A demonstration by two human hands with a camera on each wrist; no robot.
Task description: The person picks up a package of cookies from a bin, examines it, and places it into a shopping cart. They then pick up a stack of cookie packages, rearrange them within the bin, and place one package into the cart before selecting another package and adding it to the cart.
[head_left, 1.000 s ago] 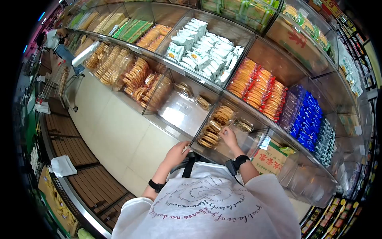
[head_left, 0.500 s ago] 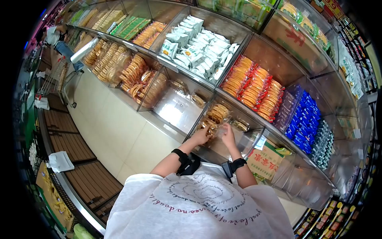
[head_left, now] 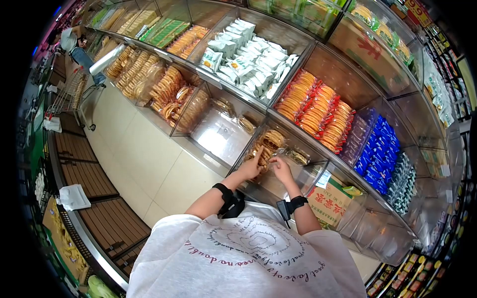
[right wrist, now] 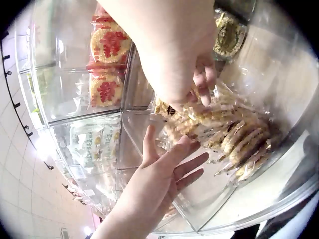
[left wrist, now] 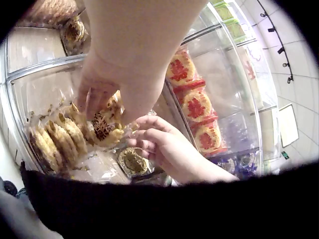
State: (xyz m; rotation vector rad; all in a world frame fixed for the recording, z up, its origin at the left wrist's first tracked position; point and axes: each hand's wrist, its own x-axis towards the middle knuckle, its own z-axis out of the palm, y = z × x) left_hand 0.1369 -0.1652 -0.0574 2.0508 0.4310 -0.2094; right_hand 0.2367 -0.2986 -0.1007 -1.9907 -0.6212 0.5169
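In a clear bin, wrapped round biscuits [head_left: 271,141] [left wrist: 62,137] [right wrist: 241,142] stand in rows. The left hand [head_left: 250,169] [left wrist: 127,55] [right wrist: 154,181] reaches over them from the left, fingers spread and one pointing forward; a dark-patterned biscuit [left wrist: 104,124] lies between its thumb and fingers, and no firm grip shows. Beside it the right hand [head_left: 282,170] [left wrist: 172,152] [right wrist: 172,59] has loosely bent fingers at the packets' edge; its palm side is partly hidden. A darker, greenish packet [head_left: 299,156] [left wrist: 133,162] [right wrist: 229,35] lies close to the right hand.
Neighbouring bins hold red-wrapped biscuits [head_left: 313,107], white packets [head_left: 248,57] and blue packets [head_left: 380,151]. Clear dividers and the bin's front rim surround the hands. A printed carton [head_left: 329,202] stands to the right. Far left, a person [head_left: 79,54] is near a shopping cart [head_left: 72,94].
The left hand has moved from the bin's front edge onto the biscuits. The right hand, raised beside them half a second ago with clear wrapping at its fingers, is slightly lower and further left.
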